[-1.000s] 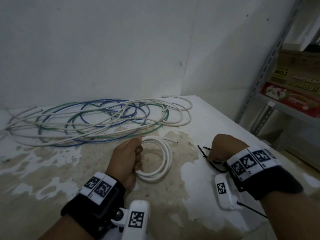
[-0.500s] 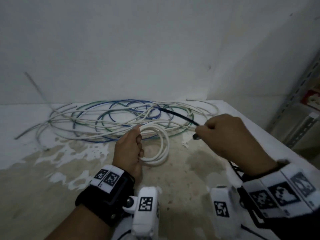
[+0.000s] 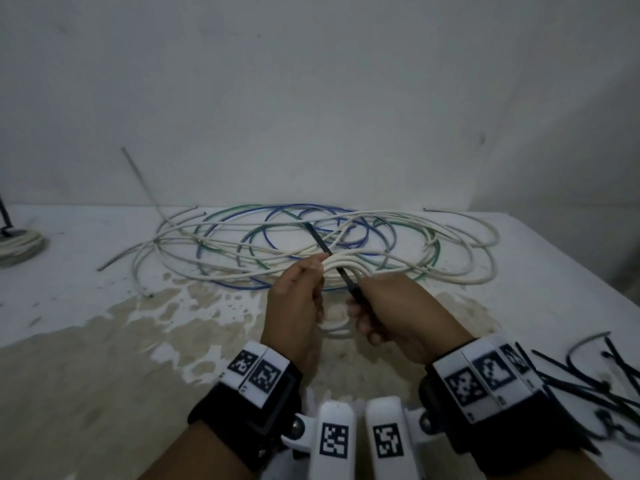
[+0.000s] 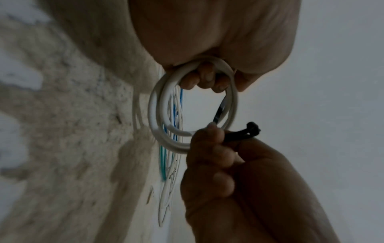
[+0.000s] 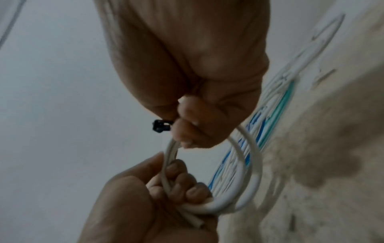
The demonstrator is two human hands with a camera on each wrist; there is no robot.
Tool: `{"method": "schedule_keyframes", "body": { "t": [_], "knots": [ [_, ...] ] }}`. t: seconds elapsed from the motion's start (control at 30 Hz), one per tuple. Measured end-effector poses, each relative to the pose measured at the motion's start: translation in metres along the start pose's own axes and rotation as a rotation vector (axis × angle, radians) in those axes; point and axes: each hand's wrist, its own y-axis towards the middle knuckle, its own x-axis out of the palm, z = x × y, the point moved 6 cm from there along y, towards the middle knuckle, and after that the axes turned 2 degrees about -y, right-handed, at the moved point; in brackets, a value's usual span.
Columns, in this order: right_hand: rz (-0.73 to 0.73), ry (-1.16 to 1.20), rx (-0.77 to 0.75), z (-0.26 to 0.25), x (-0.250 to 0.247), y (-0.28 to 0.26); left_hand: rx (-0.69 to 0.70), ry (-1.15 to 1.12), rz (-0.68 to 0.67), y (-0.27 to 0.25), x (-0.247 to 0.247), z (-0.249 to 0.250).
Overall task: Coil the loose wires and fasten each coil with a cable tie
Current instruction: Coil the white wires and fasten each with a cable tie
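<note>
White wire, wound into a small coil point(image 3: 341, 268), sat bunched in the left hand point(image 3: 294, 303), whose fingers curled round its turns, probably so the loops could not spring apart. Just beside it the right hand point(image 3: 391, 313) pinched a black cable tie point(image 3: 343, 275) near its head, the strap running up through the coil's opening. Beyond both hands the loose wires point(image 3: 311, 244) lay tangled on the table point(image 3: 86, 375).
</note>
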Motion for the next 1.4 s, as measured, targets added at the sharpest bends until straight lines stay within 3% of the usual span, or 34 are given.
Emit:
{"method": "schedule_keyframes", "body": {
  "t": [0.1,0.2,0.33,0.47,0.63,0.77,0.97,1.07,1.4],
  "knots": [
    [-0.052,0.133,-0.048,0.000,0.005,0.008,0.001,0.046,-0.142,-0.002,0.009,0.001],
    [-0.065,0.162,-0.080,0.002,0.003,0.013,-0.042,0.088,-0.197,-0.001,0.012,-0.001],
    [-0.161,0.137,-0.099,0.005,0.006,0.010,-0.069,0.149,-0.172,0.001,0.009,0.001],
    [-0.181,0.185,-0.106,0.008,0.008,0.008,0.026,0.282,-0.150,-0.001,0.007,0.006],
    [-0.182,0.330,-0.135,0.006,0.013,0.001,-0.022,0.107,-0.058,-0.004,0.006,0.005],
    [-0.183,0.318,-0.261,0.000,0.013,-0.005,-0.049,0.090,0.026,0.001,-0.004,-0.001],
    [0.008,0.015,-0.472,-0.005,0.003,-0.006,0.041,0.352,-0.010,0.000,0.000,0.008],
    [0.074,-0.095,-0.593,-0.009,-0.001,-0.009,0.094,0.339,-0.018,-0.003,0.003,0.015],
    [0.123,0.066,-0.611,-0.007,-0.008,-0.005,0.175,0.468,-0.007,-0.006,0.004,0.019]
  ]
}}
